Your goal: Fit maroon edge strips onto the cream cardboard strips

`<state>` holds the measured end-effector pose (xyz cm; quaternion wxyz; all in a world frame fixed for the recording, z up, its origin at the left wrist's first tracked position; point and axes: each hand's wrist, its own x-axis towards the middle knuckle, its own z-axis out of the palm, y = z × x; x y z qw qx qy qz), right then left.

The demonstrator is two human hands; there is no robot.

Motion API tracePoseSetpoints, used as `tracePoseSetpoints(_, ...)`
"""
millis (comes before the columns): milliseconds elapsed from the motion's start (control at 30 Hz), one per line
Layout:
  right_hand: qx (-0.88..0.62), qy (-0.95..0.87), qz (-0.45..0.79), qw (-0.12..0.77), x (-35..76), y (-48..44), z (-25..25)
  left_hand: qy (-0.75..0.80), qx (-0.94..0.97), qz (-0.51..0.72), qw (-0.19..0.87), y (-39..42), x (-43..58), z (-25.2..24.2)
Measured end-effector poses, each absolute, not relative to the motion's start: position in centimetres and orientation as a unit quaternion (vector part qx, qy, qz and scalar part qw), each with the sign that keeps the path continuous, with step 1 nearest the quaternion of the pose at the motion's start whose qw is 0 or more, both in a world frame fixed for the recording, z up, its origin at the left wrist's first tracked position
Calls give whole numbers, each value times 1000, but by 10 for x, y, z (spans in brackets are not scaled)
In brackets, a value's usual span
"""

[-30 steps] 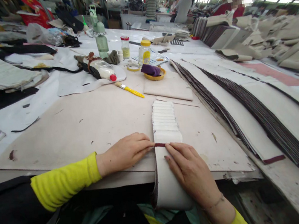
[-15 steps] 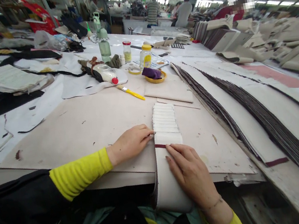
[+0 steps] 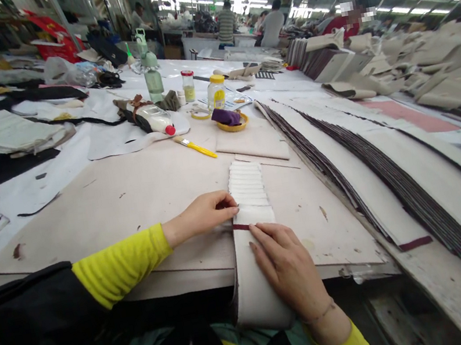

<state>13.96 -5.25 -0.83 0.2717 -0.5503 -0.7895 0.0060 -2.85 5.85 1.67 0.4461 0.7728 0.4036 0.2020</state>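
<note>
A broad beige cardboard work board (image 3: 128, 195) fills the middle of the frame. At lower centre a long pale fabric strip (image 3: 254, 292) droops over its near edge, its top meeting a staggered row of white fabric pieces (image 3: 246, 184). The right hand (image 3: 288, 269) lies flat on the strip, fingers spread. The left hand (image 3: 202, 215), fingertips bunched, touches the row's left edge; whether it pinches anything cannot be told. A thin maroon band (image 3: 241, 226) shows between the hands.
</note>
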Motion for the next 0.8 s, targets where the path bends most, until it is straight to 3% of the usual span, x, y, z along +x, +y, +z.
tracePoseSetpoints(200, -553, -787, 11, 275, 139, -54, -9, 405, 726, 143, 537, 68, -18, 32)
tracePoseSetpoints(600, -555, -776, 25, 299, 140, -54, -8, 297, 887, 8, 353, 79, 38, 38)
tracePoseSetpoints(800, -566, -758, 19, 323, 138, -55, -9, 285, 927, 15, 243, 74, 33, 35)
